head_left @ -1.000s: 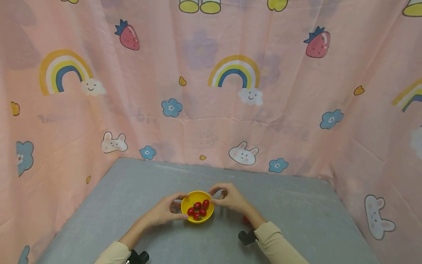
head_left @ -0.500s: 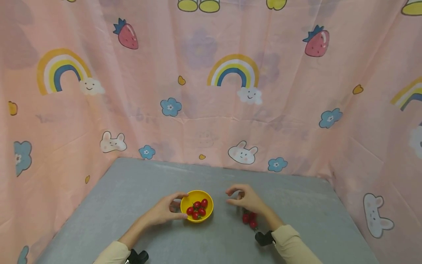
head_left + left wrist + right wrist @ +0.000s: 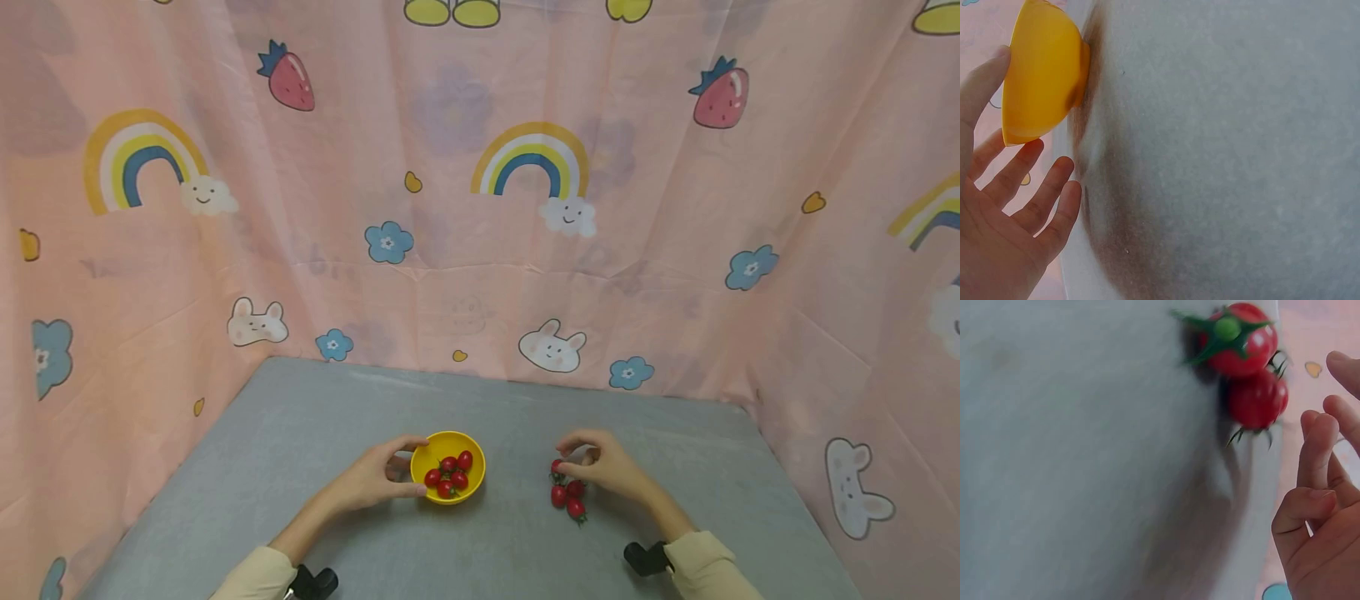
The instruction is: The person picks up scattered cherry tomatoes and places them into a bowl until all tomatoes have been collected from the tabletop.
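A small yellow bowl (image 3: 480, 483) stands on the grey table, with several red cherry tomatoes (image 3: 447, 477) inside. My left hand (image 3: 375, 477) holds its left side, thumb at the near rim and a finger at the far rim. From the left wrist view, the bowl's outer wall (image 3: 1047, 75) shows, and the other fingers of that hand spread below it. Several more cherry tomatoes (image 3: 575, 508) with green stalks lie in a cluster to the right. Over the cluster's far end is my right hand (image 3: 606, 465), thumb and fingers apart and holding nothing; its thumb overlaps the farthest tomato.
The grey table (image 3: 337, 433) reaches back to a pink printed curtain (image 3: 450, 292), which also hangs along both sides. A dark wrist-camera mount (image 3: 647, 558) sits under the right wrist, and another dark mount (image 3: 313, 583) under the left.
My right hand has moved from the bowl's right rim rightward to the loose cherry tomatoes, uncovering most of them. The left hand and the bowl have stayed in place.
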A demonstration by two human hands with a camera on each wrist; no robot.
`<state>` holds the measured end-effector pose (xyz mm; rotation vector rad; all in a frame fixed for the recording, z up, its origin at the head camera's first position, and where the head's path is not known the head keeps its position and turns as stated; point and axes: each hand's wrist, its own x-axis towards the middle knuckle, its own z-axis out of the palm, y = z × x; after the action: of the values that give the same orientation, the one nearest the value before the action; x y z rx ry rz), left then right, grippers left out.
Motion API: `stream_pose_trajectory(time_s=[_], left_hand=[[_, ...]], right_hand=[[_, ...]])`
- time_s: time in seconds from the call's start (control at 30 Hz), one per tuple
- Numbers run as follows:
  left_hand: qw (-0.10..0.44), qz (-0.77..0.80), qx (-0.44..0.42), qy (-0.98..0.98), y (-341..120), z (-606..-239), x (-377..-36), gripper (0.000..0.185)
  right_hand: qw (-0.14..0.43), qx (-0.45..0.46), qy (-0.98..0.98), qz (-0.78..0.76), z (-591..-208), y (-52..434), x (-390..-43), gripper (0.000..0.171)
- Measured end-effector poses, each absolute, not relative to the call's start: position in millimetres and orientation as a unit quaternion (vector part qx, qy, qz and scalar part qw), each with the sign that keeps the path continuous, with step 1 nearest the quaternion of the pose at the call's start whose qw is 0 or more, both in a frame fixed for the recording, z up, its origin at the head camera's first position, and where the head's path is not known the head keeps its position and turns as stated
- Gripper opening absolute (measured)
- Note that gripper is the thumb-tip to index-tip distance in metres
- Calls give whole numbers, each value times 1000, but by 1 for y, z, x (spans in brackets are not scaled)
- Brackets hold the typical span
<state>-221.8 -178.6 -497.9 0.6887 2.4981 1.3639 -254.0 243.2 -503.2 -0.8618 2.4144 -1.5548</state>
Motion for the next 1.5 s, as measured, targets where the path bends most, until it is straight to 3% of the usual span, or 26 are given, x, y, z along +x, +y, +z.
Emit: stream_pose_trajectory(time_s=[0.57,0.9,1.5], left_hand=[[103,461,233,850,-180,-498,-222,64],[106,461,232,850,-180,-500,-223,63],[113,468,231,845,-179,-500,-224,62]], right_hand=[[77,-201,867,-449,-510,262,-230,40],[50,-191,887,-416,-514,255,-231,36],[62,-212,881,-418,-515,257,-232,24]])
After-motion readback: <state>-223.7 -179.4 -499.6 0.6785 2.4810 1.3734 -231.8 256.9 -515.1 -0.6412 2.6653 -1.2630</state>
